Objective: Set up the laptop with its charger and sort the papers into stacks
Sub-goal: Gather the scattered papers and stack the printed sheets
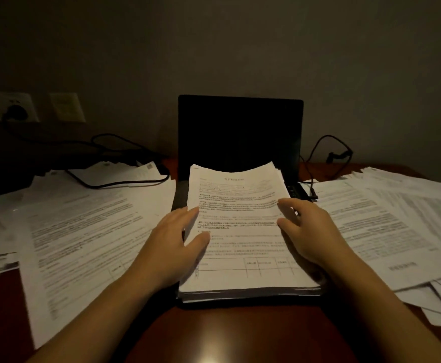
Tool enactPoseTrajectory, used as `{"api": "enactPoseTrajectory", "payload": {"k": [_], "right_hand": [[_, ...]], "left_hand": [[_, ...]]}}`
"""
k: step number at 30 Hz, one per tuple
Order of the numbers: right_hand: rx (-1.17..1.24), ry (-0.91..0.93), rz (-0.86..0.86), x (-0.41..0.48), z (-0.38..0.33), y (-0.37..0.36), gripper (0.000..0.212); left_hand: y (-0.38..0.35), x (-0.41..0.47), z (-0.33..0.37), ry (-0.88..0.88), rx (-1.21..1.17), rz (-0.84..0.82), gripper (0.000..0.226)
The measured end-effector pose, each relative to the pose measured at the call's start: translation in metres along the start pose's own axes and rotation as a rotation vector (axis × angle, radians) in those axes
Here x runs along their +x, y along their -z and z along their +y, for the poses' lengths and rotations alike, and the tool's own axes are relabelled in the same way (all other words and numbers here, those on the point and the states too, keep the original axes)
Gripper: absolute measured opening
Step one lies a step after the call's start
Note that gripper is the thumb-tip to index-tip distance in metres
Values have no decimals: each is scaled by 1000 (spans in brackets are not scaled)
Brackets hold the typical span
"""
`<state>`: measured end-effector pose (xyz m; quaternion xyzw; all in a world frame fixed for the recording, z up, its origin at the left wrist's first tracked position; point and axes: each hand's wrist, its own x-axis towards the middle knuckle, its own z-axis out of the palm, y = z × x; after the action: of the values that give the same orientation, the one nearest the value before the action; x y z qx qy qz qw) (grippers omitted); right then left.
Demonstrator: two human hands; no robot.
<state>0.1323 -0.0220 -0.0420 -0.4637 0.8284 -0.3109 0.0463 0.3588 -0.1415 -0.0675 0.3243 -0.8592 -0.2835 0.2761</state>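
Observation:
An open black laptop (240,132) with a dark screen stands at the desk's middle. A thick stack of printed papers (240,231) lies on its keyboard, top edge curling up against the screen. My left hand (172,247) presses against the stack's left edge, thumb lying on the top sheet. My right hand (311,231) rests on the right edge, with fingertips and thumb on the top sheet. A black charger cable (326,150) loops behind the laptop's right side and reaches a connector (313,195) there. Another cable (125,182) runs left towards a plug in the wall socket (15,111).
Loose printed sheets cover the desk on the left (83,226) and lie in overlapping layers on the right (397,226). A dark object (4,169) sits at the far left under the sockets. Bare red-brown desk (240,334) shows in front of the laptop. A wall stands close behind.

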Motion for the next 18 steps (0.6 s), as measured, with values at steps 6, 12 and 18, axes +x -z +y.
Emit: {"api": "enactPoseTrajectory", "payload": {"k": [6, 12, 18], "right_hand": [[-160, -85, -34, 0, 4, 0, 45], [-162, -51, -116, -7, -5, 2, 52], [-285, -70, -197, -8, -7, 2, 50]], "left_hand": [[3, -3, 8, 32, 108, -87, 55], [3, -6, 9, 50, 119, -180, 59], [7, -5, 10, 49, 83, -220, 46]]}}
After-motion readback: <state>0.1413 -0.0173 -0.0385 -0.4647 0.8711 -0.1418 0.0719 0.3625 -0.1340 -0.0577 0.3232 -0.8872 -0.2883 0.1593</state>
